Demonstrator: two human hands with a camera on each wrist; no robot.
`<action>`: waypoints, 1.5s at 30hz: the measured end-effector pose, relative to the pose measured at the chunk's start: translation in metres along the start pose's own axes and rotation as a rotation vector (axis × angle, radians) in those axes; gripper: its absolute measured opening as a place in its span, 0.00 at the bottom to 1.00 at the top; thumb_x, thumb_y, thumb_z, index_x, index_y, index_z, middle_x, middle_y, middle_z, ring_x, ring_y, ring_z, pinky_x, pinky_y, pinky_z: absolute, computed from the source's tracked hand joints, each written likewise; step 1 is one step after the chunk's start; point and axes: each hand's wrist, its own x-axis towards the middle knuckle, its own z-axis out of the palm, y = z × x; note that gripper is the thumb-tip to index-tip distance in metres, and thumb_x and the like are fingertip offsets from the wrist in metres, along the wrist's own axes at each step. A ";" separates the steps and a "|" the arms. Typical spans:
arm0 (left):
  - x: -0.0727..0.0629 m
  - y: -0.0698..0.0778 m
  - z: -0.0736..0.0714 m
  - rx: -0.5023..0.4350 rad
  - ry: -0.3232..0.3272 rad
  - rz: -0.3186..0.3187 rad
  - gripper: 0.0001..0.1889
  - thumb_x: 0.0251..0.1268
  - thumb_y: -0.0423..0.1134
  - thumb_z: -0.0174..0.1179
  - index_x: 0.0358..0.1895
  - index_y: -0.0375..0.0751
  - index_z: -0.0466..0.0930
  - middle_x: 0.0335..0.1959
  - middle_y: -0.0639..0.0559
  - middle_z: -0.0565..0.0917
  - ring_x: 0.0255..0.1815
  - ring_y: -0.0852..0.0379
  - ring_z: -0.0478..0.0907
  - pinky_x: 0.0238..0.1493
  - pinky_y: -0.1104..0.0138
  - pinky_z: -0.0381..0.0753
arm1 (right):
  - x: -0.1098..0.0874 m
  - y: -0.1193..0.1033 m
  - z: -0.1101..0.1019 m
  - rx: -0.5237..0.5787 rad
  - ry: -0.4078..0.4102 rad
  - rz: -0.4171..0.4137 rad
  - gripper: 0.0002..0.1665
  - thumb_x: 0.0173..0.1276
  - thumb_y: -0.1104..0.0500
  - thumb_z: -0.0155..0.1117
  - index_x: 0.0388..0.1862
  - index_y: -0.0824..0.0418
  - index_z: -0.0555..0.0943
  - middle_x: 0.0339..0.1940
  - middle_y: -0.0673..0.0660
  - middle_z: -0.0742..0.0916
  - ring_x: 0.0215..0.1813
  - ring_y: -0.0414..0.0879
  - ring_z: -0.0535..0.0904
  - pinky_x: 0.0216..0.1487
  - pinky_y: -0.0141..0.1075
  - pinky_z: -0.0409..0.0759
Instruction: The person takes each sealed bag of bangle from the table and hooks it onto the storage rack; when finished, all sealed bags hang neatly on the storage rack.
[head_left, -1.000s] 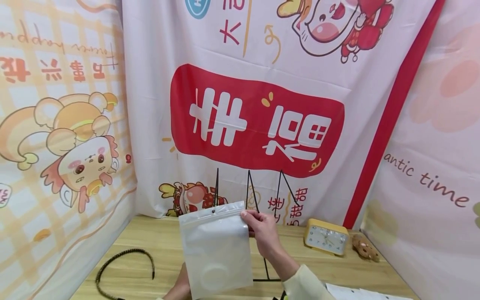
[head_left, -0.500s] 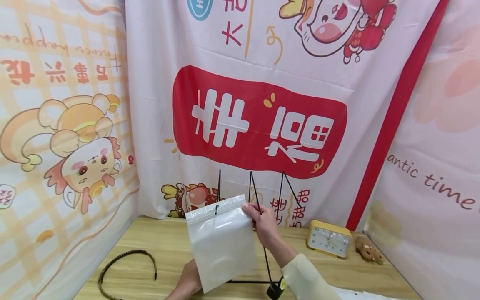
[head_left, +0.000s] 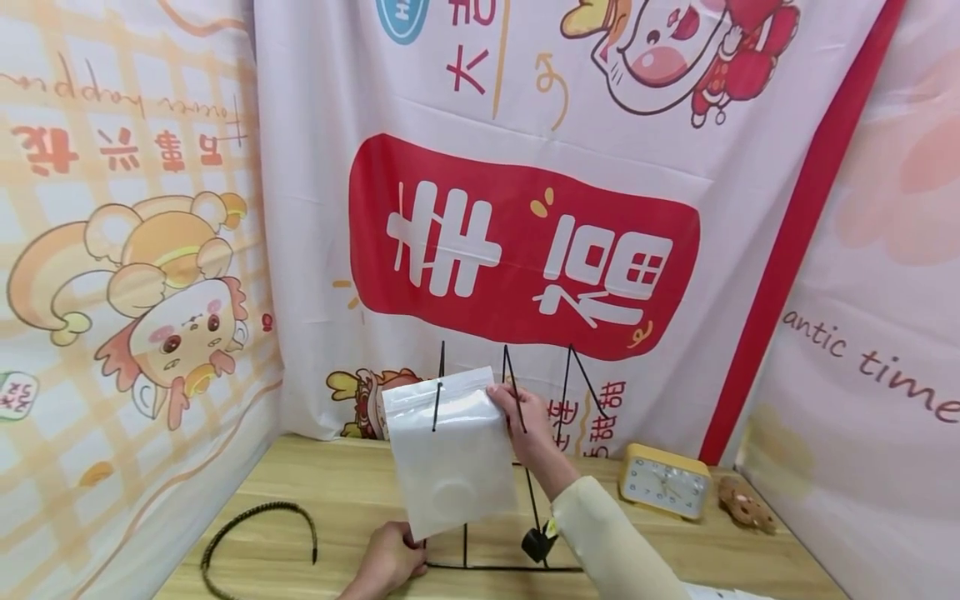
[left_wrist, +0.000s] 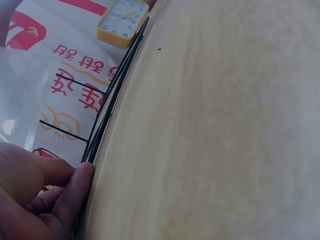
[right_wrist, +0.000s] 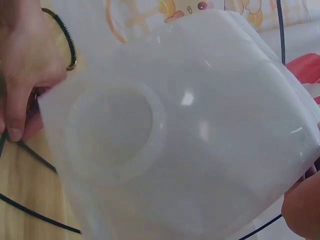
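A white translucent zip bag [head_left: 453,458] hangs tilted over the black wire rack. One prong [head_left: 436,408] of the rack passes through the hole near its top, and the tip sticks out in front. My right hand [head_left: 532,433] pinches the bag's upper right edge. A round ring shape [right_wrist: 157,117] shows through the plastic in the right wrist view. Low on the table, my left hand [head_left: 390,557] grips the corner of the rack's base wire [head_left: 495,568]. Its thumb and finger pinch that wire [left_wrist: 107,107] in the left wrist view.
A dark headband [head_left: 213,542] lies at the table's left. A yellow clock [head_left: 663,483] and a brown cookie-like piece [head_left: 746,504] stand at the back right. A small black object [head_left: 536,544] sits by the rack's base. Other prongs [head_left: 570,375] point up beside the bag.
The bag has moved up and back, and the prong tip now protrudes further through its hole. My left hand has come forward from behind the bag to the rack's base corner.
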 end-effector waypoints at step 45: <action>-0.002 0.002 0.000 0.048 0.002 -0.052 0.07 0.53 0.23 0.63 0.25 0.34 0.75 0.25 0.47 0.76 0.21 0.62 0.81 0.23 0.71 0.80 | 0.038 0.008 0.032 0.055 0.237 -0.035 0.16 0.67 0.46 0.65 0.28 0.57 0.81 0.26 0.52 0.76 0.37 0.47 0.72 0.38 0.36 0.69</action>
